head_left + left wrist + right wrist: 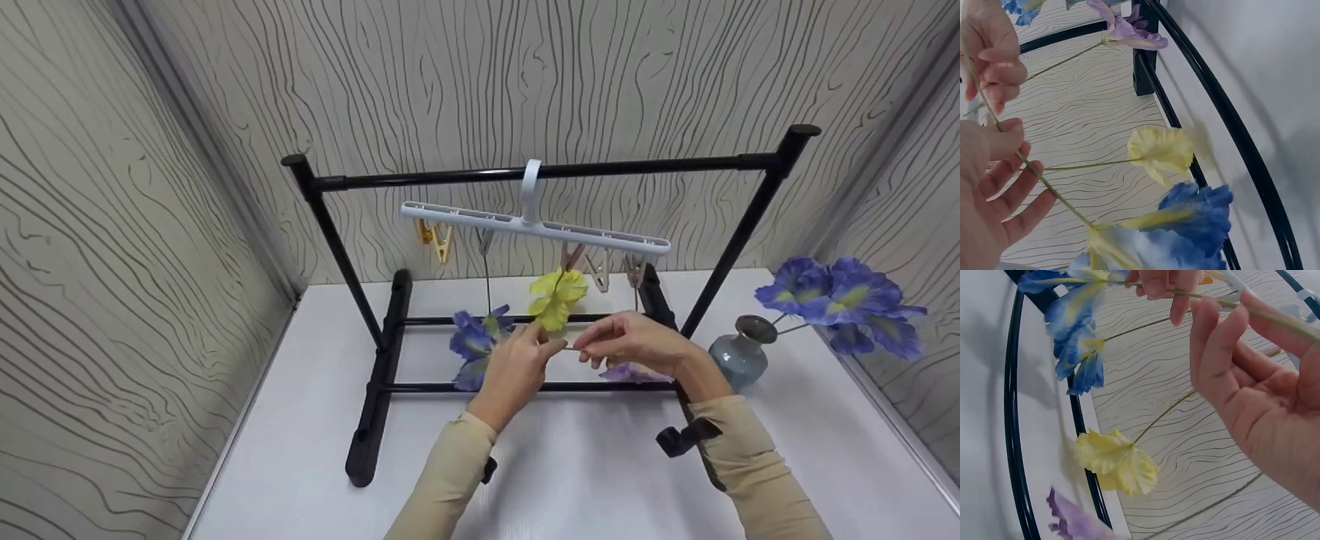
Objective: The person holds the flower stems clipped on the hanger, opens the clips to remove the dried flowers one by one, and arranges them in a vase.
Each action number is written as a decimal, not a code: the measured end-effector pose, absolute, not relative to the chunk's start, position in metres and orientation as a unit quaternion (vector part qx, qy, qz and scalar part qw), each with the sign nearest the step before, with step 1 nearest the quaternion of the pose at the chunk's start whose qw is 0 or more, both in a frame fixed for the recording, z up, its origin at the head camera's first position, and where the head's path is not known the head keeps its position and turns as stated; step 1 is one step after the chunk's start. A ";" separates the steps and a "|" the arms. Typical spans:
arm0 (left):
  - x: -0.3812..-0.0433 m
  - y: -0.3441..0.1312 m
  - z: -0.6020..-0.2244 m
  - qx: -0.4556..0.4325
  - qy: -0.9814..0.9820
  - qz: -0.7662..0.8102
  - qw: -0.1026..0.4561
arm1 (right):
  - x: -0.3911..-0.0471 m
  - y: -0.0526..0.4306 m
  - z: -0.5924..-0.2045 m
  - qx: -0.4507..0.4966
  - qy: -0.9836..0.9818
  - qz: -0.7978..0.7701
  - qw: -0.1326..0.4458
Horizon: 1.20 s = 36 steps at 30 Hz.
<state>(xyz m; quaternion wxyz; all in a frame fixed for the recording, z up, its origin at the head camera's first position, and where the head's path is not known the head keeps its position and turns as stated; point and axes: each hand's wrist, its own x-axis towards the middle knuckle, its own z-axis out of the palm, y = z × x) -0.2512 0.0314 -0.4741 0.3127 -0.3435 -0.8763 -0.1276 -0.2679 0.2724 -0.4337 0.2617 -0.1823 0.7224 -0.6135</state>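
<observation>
Both hands hold one thin green stem (1058, 196) of a blue artificial flower (1157, 244). My left hand (516, 366) pinches it between thumb and forefinger, nearer the bloom, its other fingers spread. Farther along, toward the stem's end, the fingertips of my right hand (637, 345) pinch it. A second blue flower (1084, 365) hangs behind the held one. Above the hands, a yellow flower (556, 298) hangs head down from a brownish clip (571, 257) on a pale blue hanger (480, 219). A purple flower (1134, 31) hangs at the right, partly hidden by my right hand in the head view.
The hanger hooks over the top bar of a black rack (420, 178). Yellow clips (442, 246) and a pinkish clip (598, 271) dangle from it. Right of the rack, a glass vase (739, 360) holds blue flowers (847, 296) leaning right. Patterned panels (465, 82) enclose the white table (300, 450).
</observation>
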 end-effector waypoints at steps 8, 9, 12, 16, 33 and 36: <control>-0.247 0.038 -0.470 -0.368 -0.857 -0.014 0.361 | -0.256 0.274 -0.435 -0.226 0.807 -0.489 0.242; -0.247 0.039 -0.470 -0.368 -0.856 -0.004 0.364 | -0.254 0.274 -0.435 -0.234 0.814 -0.476 0.238; -0.246 0.040 -0.469 -0.367 -0.856 0.014 0.364 | -0.249 0.275 -0.433 -0.265 0.828 -0.443 0.218; -0.245 0.042 -0.471 -0.364 -0.855 0.025 0.368 | -0.243 0.274 -0.431 -0.294 0.842 -0.413 0.182; -0.246 0.054 -0.510 -0.377 -0.803 -0.233 0.400 | -0.231 0.291 -0.426 -0.260 0.880 -0.393 0.060; -0.250 0.058 -0.519 -0.350 -0.817 -0.263 0.375 | -0.228 0.293 -0.423 -0.251 0.870 -0.420 0.057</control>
